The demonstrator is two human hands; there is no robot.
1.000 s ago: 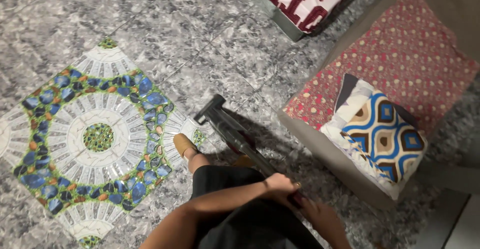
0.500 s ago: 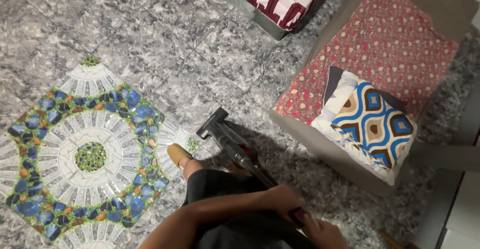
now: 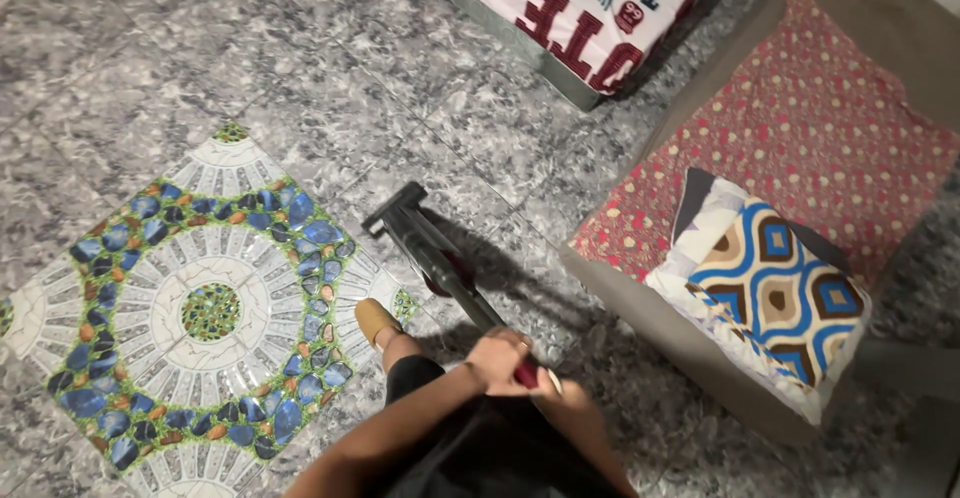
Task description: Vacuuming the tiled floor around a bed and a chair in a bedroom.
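Stick vacuum, dark grey w/ red body section [image 3: 440, 263], slants across grey marbled tile floor [image 3: 150, 48]; its flat head sits just beside corner of blue-green-white mosaic tile panel w/ round centre [image 3: 200, 308]. Left hand [image 3: 497, 358] has its grip wrapped round upper end of vacuum handle. Right hand [image 3: 560, 398] close behind it on same handle, partly blurred; grip looks closed on it too. Foot in tan shoe [image 3: 375, 320] on edge of mosaic, near vacuum pole. To the right, seat w/ red dotted fabric cover [image 3: 830, 128]; blue-brown-white patterned cushion [image 3: 770, 298] lies on its near end.
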